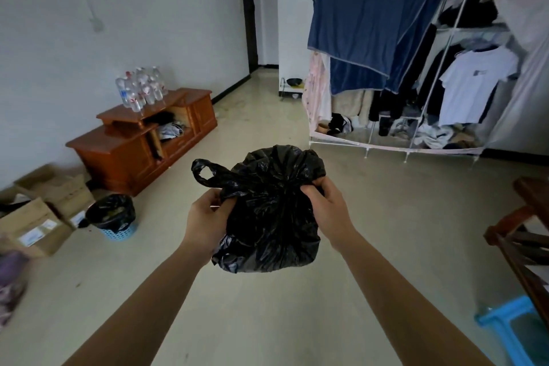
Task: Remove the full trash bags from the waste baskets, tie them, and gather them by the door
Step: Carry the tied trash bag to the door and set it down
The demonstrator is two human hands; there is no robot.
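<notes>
bag (269, 211) glossy black | over left, bin (118, 232) light blue lattice, liner (108, 209) black | cabinet (124, 157) reddish-brown | blanket (371, 30) navy, grey trim | shirt (472, 83) white, small grey print | stool (505, 333) bright blue | boxes (38, 226) tan, white labels | floor (267, 321) pale beige

White walls (148, 9) and a pale, glossy floor (267, 321) sit in dim, even light. Beyond the fingers (312, 189) to the left, a low wooden cabinet (124, 157) stands against the wall with clear bottles (139, 90) on top (a tight cluster). Boxes (38, 223) lie further left. Beyond the fingers to the right, an open wardrobe (523, 18) holds clothes, a blue blanket (371, 24) draped over it. Far beyond is a dark doorway (249, 21). Right of the fingers and nearer, a blue stool (517, 330) sits beside dark wooden furniture (523, 232).
</notes>
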